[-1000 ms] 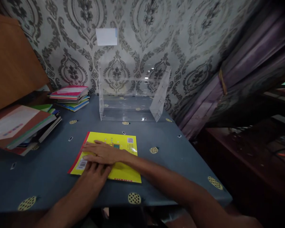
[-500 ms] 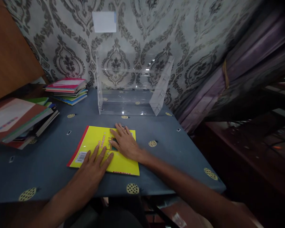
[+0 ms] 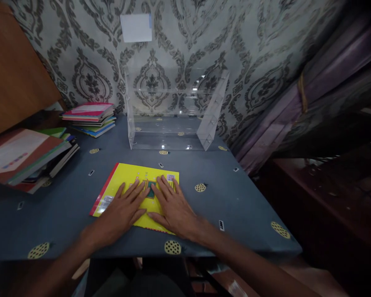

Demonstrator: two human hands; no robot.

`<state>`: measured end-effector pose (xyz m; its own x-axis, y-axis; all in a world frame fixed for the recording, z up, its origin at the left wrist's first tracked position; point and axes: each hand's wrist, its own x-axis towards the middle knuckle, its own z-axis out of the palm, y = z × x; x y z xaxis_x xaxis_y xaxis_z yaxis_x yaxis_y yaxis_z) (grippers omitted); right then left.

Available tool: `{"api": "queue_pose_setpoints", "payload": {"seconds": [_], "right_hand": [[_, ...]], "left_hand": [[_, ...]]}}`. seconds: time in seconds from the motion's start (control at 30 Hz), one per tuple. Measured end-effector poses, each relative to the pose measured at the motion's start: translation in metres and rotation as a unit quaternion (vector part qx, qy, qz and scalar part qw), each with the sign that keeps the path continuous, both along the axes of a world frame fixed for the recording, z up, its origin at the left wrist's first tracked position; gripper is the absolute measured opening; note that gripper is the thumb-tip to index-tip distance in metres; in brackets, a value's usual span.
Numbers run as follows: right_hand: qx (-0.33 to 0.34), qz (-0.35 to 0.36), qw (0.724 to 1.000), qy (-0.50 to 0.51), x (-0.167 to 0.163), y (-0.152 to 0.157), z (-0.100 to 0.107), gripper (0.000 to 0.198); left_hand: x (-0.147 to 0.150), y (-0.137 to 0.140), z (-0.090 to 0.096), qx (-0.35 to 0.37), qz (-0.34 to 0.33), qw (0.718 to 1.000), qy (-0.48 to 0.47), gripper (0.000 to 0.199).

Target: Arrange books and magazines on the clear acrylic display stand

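Observation:
A yellow book (image 3: 128,173) with a red spine lies flat on the table, a barcode near its left edge and a small green picture in the middle of its cover. My left hand (image 3: 123,210) rests on the book's lower left part, fingers spread. On the right half of the cover, my right hand (image 3: 173,206) lies flat with its fingers stretched away from me. Both hands press on the cover and hold nothing. Part of the cover is hidden beneath them.
Behind the book stands a clear acrylic rack (image 3: 207,123) with tiers. To the left are a near stack of books (image 3: 27,156) and a farther stack (image 3: 89,117). A grey cloth with pineapple prints covers the table (image 3: 235,194). A purple curtain (image 3: 266,128) hangs at right.
My right hand has slid down the cover towards me, uncovering a printed code at the top right. My left hand has shifted slightly right and forward.

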<state>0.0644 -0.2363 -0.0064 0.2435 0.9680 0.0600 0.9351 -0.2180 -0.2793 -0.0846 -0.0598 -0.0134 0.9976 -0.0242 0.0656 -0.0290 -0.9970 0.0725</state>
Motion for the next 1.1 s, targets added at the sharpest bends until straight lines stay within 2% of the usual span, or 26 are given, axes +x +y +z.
{"api": "queue_pose_setpoints", "payload": {"seconds": [0.1,0.23,0.37,0.47,0.63,0.73,0.83,0.97,1.1], "right_hand": [[-0.01,0.003,1.0,0.007,0.0,0.001,0.003,0.077],[-0.008,-0.003,1.0,0.011,-0.003,0.0,0.001,0.076],[0.026,0.022,0.999,0.01,0.008,-0.003,-0.001,0.072],[0.023,0.041,0.999,0.013,0.031,-0.002,-0.001,0.074],[0.021,0.015,0.999,0.02,0.068,0.012,-0.004,0.075],[0.035,0.012,0.999,0.016,0.071,0.026,-0.005,0.073],[0.034,0.008,0.999,0.011,0.067,0.037,-0.004,0.072],[0.041,0.006,0.999,0.004,0.066,0.043,-0.003,0.069],[0.048,0.009,0.999,-0.004,0.068,0.044,-0.006,0.067]], "left_hand": [[0.009,0.029,-0.007,0.002,0.039,0.999,0.008,0.059],[0.0,0.066,-0.01,0.008,0.125,0.992,0.016,0.062],[-0.011,0.074,-0.011,0.019,0.154,0.988,-0.014,0.059],[-0.013,0.069,-0.011,0.019,0.153,0.988,-0.019,0.058],[-0.015,0.062,-0.011,0.023,0.168,0.983,-0.064,0.053],[-0.017,0.058,-0.012,0.047,0.168,0.978,-0.118,0.049],[-0.017,0.046,-0.012,0.073,0.153,0.978,-0.125,0.045],[-0.014,0.011,-0.005,0.068,0.084,0.99,-0.089,0.05],[-0.007,-0.021,0.006,0.042,-0.025,0.998,-0.05,0.082]]}}
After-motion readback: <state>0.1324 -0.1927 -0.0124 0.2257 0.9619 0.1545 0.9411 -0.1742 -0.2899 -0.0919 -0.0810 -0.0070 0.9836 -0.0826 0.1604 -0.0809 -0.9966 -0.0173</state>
